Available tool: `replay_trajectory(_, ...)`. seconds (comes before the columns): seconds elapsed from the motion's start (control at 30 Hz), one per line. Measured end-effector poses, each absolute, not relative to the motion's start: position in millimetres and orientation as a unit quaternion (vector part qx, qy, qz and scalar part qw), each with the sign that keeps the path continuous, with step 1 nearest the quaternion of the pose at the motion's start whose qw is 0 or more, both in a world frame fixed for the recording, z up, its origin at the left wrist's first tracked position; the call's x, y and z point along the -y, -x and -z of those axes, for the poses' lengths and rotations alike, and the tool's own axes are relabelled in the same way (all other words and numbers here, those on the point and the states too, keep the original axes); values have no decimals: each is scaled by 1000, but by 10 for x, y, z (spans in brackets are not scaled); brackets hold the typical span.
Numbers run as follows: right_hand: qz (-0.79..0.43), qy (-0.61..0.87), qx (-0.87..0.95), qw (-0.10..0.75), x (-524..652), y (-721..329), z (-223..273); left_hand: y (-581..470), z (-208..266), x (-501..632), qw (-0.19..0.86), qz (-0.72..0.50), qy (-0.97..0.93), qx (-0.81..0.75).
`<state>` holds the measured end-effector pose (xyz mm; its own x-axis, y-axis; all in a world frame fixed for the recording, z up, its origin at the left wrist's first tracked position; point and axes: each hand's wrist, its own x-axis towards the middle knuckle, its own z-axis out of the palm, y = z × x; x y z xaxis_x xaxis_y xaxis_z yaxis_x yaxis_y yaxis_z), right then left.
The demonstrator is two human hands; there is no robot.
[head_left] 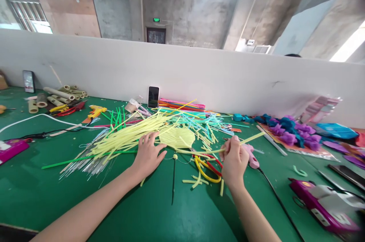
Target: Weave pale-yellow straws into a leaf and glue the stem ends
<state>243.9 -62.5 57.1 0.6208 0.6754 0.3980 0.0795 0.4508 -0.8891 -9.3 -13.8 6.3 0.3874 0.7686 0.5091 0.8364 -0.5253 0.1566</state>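
A pale yellow fan-like piece (177, 137), made of chenille stems laid side by side, lies in the middle of the green table. My left hand (148, 154) is open at its left edge, fingers spread, beside a heap of loose yellow chenille stems (122, 139). My right hand (235, 160) pinches a single yellow chenille stem (207, 152), which runs along the piece's lower edge and sticks out past my fingers. Below the piece, a dark thin rod (173, 181) is topped by a small yellow knob (175, 156). Scissors with yellow and red handles (209, 173) lie near my right hand.
A pink glue gun (251, 156) lies behind my right hand, its cord running forward. Purple and teal flowers (293, 129) and a magenta power strip (319, 207) are at right. A phone (153, 96) leans on the white partition (182, 67). Bamboo pieces (61, 95) and a yellow glue gun (97, 111) are left.
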Motion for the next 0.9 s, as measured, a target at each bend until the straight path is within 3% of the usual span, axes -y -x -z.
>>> replay_trajectory(0.3, -258, 514, 426, 699, 600, -2346, -452, 38, 58, 68, -4, 281, 829, 484)
replay_trajectory(0.9, -310, 526, 403, 682, 517, -2384, -370, -11, 102, -105, -65, 302, 818, 485)
